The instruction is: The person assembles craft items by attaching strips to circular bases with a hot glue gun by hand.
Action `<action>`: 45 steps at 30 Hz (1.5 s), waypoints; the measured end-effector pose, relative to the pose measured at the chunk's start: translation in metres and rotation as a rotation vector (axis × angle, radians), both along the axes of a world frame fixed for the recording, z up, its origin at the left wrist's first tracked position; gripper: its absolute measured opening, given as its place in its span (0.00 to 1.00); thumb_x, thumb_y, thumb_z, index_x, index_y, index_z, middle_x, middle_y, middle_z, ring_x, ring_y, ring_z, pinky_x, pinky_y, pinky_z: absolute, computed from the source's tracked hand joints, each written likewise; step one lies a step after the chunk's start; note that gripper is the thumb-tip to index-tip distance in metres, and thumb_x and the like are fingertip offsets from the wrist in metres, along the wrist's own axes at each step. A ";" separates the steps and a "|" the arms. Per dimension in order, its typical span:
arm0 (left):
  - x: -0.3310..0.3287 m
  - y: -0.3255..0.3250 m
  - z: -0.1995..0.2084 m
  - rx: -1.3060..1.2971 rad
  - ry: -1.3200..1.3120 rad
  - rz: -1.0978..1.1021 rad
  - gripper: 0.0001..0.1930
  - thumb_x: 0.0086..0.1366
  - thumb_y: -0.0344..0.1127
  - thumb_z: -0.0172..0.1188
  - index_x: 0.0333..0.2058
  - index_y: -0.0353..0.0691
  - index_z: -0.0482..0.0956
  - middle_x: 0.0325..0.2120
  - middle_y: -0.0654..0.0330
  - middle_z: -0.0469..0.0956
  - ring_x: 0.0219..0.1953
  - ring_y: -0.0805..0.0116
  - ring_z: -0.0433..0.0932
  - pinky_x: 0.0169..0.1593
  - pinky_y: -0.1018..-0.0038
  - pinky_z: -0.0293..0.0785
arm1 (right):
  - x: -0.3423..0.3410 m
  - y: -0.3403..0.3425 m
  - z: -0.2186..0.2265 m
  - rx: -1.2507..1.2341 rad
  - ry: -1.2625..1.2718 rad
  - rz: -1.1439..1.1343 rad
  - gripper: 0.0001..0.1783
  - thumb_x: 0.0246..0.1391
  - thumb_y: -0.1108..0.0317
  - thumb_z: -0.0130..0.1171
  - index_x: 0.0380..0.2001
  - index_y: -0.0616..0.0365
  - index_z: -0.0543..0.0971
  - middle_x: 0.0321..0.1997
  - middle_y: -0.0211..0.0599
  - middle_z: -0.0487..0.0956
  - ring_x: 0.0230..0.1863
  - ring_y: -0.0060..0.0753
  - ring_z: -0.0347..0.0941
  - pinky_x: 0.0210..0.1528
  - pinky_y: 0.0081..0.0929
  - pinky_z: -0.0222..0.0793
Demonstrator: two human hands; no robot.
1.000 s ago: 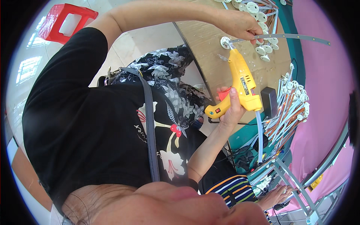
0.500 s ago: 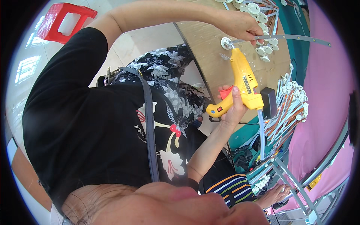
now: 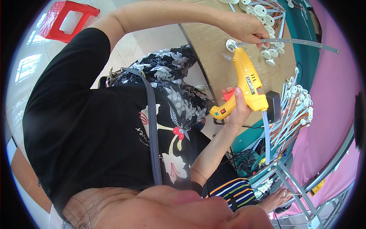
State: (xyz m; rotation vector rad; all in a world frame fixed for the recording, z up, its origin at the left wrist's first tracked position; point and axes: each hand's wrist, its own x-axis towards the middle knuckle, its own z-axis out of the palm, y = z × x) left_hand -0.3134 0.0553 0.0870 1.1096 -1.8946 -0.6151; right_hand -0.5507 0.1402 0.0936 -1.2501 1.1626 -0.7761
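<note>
Glue gun (image 3: 247,72) rests in the right hand (image 3: 239,108), which wraps its handle (image 3: 225,108) above the worktop (image 3: 202,42); near its nozzle (image 3: 236,48), the left hand (image 3: 249,28) pinches a grey strip (image 3: 297,41) running toward a white disc (image 3: 230,44) there.

One disc (image 3: 231,45) rests on the table (image 3: 209,42) near heaped discs (image 3: 260,10).

Assembly workshop, yellow glue gun (image 3: 247,78), piled strips (image 3: 289,116), worktable (image 3: 213,47)

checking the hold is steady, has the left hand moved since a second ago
No: judged against the brown tabletop, the left hand shows no clear shift in any direction; it pinches the grey strip.
</note>
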 end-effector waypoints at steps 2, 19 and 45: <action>0.000 -0.001 -0.003 -0.038 0.035 -0.008 0.12 0.61 0.32 0.51 0.43 0.40 0.76 0.31 0.63 0.81 0.31 0.70 0.77 0.36 0.73 0.70 | 0.001 0.003 -0.002 -0.024 0.007 -0.008 0.19 0.49 0.71 0.58 0.45 0.64 0.68 0.25 0.39 0.76 0.24 0.30 0.75 0.23 0.23 0.72; 0.000 0.004 -0.003 -0.030 0.041 -0.022 0.12 0.61 0.32 0.51 0.43 0.39 0.76 0.32 0.62 0.81 0.32 0.69 0.78 0.37 0.73 0.71 | 0.004 0.010 0.000 -0.064 0.020 -0.032 0.18 0.49 0.73 0.56 0.43 0.64 0.67 0.20 0.37 0.74 0.19 0.26 0.71 0.21 0.22 0.69; 0.001 0.005 -0.006 -0.016 0.043 -0.018 0.13 0.61 0.31 0.50 0.43 0.40 0.76 0.32 0.62 0.81 0.33 0.70 0.78 0.38 0.74 0.71 | 0.008 0.010 0.000 -0.078 0.002 -0.076 0.18 0.47 0.72 0.59 0.42 0.63 0.67 0.19 0.38 0.72 0.17 0.29 0.70 0.21 0.24 0.70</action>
